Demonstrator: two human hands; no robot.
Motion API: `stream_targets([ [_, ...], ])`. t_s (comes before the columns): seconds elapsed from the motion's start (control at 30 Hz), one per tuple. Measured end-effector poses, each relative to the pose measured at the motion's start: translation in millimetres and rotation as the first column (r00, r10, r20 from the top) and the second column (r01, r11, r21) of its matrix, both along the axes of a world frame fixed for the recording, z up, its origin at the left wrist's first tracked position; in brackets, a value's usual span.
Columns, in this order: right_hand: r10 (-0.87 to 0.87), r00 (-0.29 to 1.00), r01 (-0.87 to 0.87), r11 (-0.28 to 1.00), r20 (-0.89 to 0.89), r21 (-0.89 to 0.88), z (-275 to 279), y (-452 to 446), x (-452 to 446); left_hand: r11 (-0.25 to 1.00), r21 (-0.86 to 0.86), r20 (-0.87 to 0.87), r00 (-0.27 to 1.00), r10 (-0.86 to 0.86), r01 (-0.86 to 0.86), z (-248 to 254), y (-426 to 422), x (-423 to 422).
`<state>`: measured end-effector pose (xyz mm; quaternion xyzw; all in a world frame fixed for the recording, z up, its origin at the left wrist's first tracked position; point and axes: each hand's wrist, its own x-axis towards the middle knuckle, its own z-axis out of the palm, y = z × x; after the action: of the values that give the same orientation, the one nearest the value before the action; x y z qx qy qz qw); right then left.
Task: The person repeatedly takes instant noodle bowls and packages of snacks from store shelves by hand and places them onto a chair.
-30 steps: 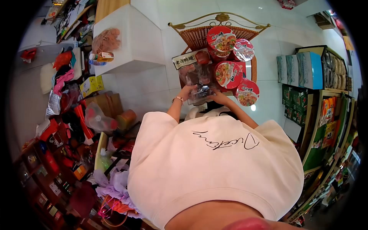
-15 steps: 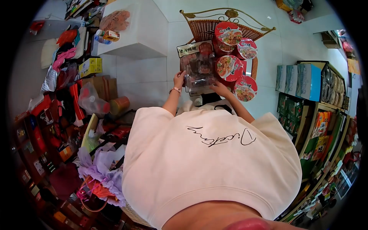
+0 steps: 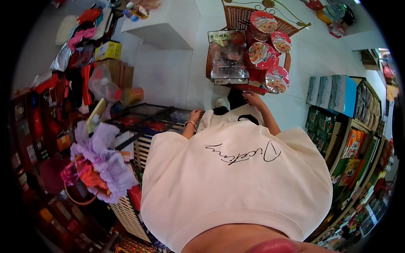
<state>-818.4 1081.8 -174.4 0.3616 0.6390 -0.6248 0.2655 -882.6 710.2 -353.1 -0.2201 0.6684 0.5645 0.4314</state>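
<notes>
My left hand (image 3: 195, 116), with a bracelet at the wrist, hangs beside my left hip with its fingers loosely extended and nothing in it. My right hand (image 3: 253, 99) is near the front edge of the wicker chair (image 3: 237, 17), fingers apart and holding nothing visible. On the seat lies a clear-windowed food package (image 3: 228, 58) with a printed label at its top. Beside it stand several red instant noodle cups (image 3: 261, 55) with picture lids, some stacked. Neither hand touches the package or the cups.
A white block-shaped stand (image 3: 168, 25) is at the upper left. Boxes and bags crowd the left, with purple wrapping paper (image 3: 103, 156) over a slatted crate (image 3: 130, 217). On the right are blue boxes (image 3: 339, 95) and shelves of packaged goods (image 3: 352, 156).
Both hands have let go of the package and drawn back toward my body, the left one farther. The package now lies on the chair. The view has shifted, with the chair higher in it.
</notes>
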Motion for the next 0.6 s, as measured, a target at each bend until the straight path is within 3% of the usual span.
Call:
stream_targets([
  [0.1,0.255,0.965,-0.247,0.961,0.054,-0.127,-49,10,3,0.989,-0.017,-0.056,0.988,0.144,-0.146,26,-17,36],
  [0.13,0.292,0.956,-0.29,0.955,0.028,-0.067,-53,11,-1,0.977,-0.056,-0.078,0.977,0.199,-0.204,31,-23,48],
  [0.2,0.511,0.852,-0.478,0.848,-0.113,0.229,-75,19,-1,0.943,-0.137,-0.108,0.951,0.29,-0.303,41,-24,68],
  [0.23,0.631,0.751,-0.539,0.756,-0.195,0.372,-101,27,4,0.922,-0.182,-0.113,0.939,0.326,-0.342,53,-22,80],
  [0.3,0.852,0.515,-0.76,0.506,-0.096,0.409,-123,50,2,0.859,-0.221,-0.104,0.887,0.449,-0.461,66,-17,111],
  [0.37,0.986,0.162,-0.817,0.15,-0.028,0.557,-243,74,22,0.776,-0.232,-0.111,0.808,0.579,-0.587,65,6,144],
  [0.4,0.946,0.246,-0.89,0.134,0.212,0.436,-102,71,-5,0.733,-0.254,-0.134,0.774,0.619,-0.631,50,14,163],
  [0.43,0.947,0.253,-0.873,0.135,0.197,0.468,-133,76,-6,0.665,-0.117,-0.152,0.675,0.722,-0.737,42,32,179],
  [0.5,0.88,0.476,-0.794,0.427,0.005,0.432,-181,93,-4,0.623,-0.255,0.039,0.636,0.771,-0.74,61,86,191],
  [0.57,0.827,0.558,-0.704,0.515,-0.069,0.49,-248,99,6,0.803,-0.135,-0.003,0.811,0.586,-0.581,80,135,209],
  [0.6,0.863,0.502,-0.746,0.467,-0.059,0.475,-239,102,7,0.91,-0.109,-0.28,0.891,0.357,-0.399,34,146,227],
])
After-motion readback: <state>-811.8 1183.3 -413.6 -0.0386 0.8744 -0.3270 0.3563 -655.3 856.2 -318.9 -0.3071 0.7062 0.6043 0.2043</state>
